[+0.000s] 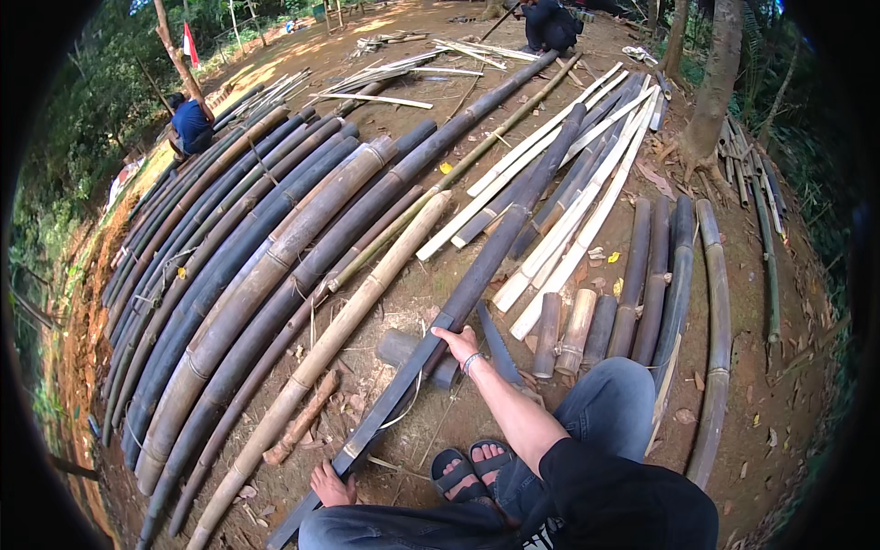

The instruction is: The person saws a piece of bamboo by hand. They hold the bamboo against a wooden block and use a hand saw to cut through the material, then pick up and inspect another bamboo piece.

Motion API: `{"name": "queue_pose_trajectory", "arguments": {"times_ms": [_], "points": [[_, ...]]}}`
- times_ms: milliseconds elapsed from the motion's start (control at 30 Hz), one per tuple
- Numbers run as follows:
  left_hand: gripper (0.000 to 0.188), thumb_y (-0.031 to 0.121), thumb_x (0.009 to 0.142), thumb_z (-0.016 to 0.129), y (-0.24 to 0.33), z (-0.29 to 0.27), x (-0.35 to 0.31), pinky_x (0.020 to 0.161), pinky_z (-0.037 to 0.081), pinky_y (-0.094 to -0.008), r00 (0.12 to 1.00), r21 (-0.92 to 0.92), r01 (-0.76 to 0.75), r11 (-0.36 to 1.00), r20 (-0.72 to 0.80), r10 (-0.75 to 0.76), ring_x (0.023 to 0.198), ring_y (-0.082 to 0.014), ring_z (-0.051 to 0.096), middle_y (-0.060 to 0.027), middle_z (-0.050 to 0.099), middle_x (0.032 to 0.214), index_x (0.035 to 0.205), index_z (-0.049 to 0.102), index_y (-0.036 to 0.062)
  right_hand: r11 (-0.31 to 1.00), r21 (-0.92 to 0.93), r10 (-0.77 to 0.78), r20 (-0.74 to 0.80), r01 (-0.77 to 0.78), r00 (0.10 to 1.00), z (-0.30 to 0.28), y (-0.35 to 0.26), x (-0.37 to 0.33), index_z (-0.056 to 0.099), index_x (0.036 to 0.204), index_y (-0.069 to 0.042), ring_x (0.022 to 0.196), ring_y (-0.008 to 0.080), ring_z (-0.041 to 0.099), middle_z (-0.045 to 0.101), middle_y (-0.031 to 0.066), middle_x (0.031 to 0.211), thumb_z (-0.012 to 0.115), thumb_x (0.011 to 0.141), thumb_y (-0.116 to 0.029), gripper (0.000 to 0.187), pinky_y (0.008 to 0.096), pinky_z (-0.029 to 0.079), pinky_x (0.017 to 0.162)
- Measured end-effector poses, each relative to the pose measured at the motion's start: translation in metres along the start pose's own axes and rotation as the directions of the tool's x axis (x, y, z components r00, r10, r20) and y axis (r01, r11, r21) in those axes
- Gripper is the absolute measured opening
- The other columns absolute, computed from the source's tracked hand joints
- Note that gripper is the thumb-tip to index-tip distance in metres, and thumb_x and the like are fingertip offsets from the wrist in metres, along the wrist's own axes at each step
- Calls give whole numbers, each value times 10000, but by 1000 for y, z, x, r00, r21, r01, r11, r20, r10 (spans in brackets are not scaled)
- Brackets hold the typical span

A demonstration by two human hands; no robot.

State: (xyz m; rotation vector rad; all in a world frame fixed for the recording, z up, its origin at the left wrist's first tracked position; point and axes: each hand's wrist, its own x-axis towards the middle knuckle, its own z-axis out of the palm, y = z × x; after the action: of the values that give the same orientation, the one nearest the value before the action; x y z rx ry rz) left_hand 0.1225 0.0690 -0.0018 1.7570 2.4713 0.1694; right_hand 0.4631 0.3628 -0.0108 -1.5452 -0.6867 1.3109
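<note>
The right arm reaches far and left from a dark sleeve, its bare forearm slanting inward to the right wrist, which carries a thin band. The right hand is the farther of the two, thumb stretched to the left, its other fingers partly hidden. The left hand sits low, near and to the left, just beyond the left leg, fingers spread a little; its forearm is hidden. Both legs are bent, the right knee raised on the right
</note>
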Motion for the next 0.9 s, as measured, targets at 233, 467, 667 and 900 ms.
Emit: {"name": "queue_pose_trajectory", "arguments": {"times_ms": [233,467,667,900], "points": [[874,287,635,801,1,-17,9,1059,315,-499,999,30,-21,999,-39,22,1198,-411,453,-235,495,1275,1358,423,-28,999,-45,24,-45,-26,999,0,38,29,556,1130,108,1035,306,651,654,238,1110,873,612,-525,878,376,507,921],[1037,369,624,830,0,-29,6,1138,269,-506,994,-50,-104,993,-52,101,1332,-420,385,-252,424,1419,1462,344,0,987,-113,108,-38,-112,993,-10,38,28,569,1102,118,1060,335,647,656,258,1117,861,560,-630,969,378,493,946],[787,209,806,720,-59,-30,1,1138,277,-497,944,-342,-44,939,-321,-73,1352,-430,364,-260,403,1420,1468,348,1,995,20,97,126,-100,987,1,17,18,594,1053,99,864,264,680,679,201,1015,869,594,-581,865,353,545,752],[597,275,900,667,-147,-35,-98,1079,355,-470,646,-310,509,803,-479,-594,1265,-416,452,-245,485,1354,1364,455,-35,987,157,33,26,-37,999,-15,28,28,674,993,40,786,200,669,699,117,934,869,674,-416,590,343,534,694]]}}
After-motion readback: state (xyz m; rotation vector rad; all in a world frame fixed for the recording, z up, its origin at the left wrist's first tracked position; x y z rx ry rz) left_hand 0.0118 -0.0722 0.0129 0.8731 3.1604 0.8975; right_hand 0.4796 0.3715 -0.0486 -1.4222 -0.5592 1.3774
